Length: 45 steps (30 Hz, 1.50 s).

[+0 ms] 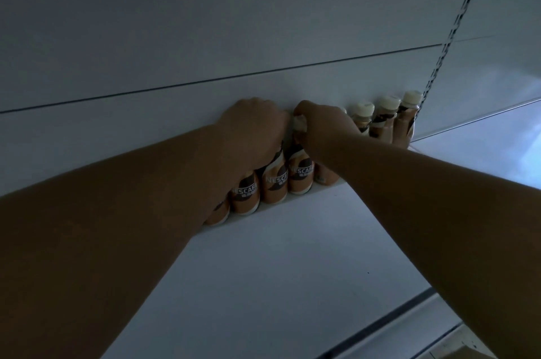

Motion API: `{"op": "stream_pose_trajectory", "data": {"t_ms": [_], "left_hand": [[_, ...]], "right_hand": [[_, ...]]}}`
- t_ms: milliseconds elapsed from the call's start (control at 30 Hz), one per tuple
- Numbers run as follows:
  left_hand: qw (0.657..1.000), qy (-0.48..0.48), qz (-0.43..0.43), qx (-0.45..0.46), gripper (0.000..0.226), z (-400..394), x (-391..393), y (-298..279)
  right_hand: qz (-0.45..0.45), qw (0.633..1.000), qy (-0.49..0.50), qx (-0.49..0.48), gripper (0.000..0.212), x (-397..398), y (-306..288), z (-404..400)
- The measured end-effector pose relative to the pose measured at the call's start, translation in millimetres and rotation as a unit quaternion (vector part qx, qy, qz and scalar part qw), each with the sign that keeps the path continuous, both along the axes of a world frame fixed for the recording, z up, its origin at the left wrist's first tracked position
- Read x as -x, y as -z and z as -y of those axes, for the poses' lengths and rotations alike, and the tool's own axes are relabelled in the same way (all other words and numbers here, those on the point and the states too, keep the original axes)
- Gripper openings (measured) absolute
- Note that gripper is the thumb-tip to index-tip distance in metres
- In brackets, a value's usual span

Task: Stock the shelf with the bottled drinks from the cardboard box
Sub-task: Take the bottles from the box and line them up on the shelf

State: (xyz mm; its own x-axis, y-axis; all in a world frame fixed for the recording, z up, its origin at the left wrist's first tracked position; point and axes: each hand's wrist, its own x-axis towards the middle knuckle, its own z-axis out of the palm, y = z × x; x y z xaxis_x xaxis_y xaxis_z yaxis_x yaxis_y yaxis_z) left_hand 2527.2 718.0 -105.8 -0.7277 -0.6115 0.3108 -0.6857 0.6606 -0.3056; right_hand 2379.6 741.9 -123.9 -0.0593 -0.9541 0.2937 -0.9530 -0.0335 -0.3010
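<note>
Fingers of both hands curl closed over bottle tops (300, 121) on shelf (292, 241).

The scene is looking dim and bluish-grey, underexposed overall. Brighter, hazy light is coming in from the right edge, washing out the shelf (292, 256) surface there. Both forearms are showing as dark, nearly featureless shapes. The bottles (301, 174) are sitting in shadow, their labels just readable. Straight lines are bowing from wide-angle distortion, and detail is looking soft throughout.
</note>
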Motion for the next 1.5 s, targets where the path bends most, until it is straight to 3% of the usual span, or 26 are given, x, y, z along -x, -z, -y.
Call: {"op": "stream_pose_trajectory", "data": {"t_ms": [200,500,667,833,967,1133,1267,1500], "left_hand": [[0.999,-0.033,0.012,-0.005,0.018,-11,9,-1],[0.999,-0.027,0.013,0.021,0.022,-15,18,-1],[0.998,-0.009,-0.063,0.020,0.030,-10,49,0],[0.994,0.060,-0.094,-0.023,0.031,5,87,1],[0.994,0.058,-0.080,-0.039,0.035,18,107,5],[0.991,0.055,-0.092,-0.085,0.028,25,116,5],[0.990,0.062,-0.063,-0.113,0.027,30,117,-4],[0.989,0.063,-0.062,-0.120,0.023,25,118,-7]], "right_hand": [[0.026,1.000,0.013,0.001,0.036,1,-4,1],[0.055,0.996,0.014,0.076,0.025,30,1,-22],[0.017,0.991,0.049,0.121,0.017,73,-1,-26],[0.018,0.992,0.067,0.110,0.038,98,8,-18],[-0.009,0.999,0.037,0.023,0.061,106,9,-7],[-0.019,0.998,0.037,0.045,0.038,108,11,-1],[0.027,0.995,0.067,0.069,0.041,113,12,2],[-0.004,0.997,0.063,0.039,0.029,115,4,3]]}}
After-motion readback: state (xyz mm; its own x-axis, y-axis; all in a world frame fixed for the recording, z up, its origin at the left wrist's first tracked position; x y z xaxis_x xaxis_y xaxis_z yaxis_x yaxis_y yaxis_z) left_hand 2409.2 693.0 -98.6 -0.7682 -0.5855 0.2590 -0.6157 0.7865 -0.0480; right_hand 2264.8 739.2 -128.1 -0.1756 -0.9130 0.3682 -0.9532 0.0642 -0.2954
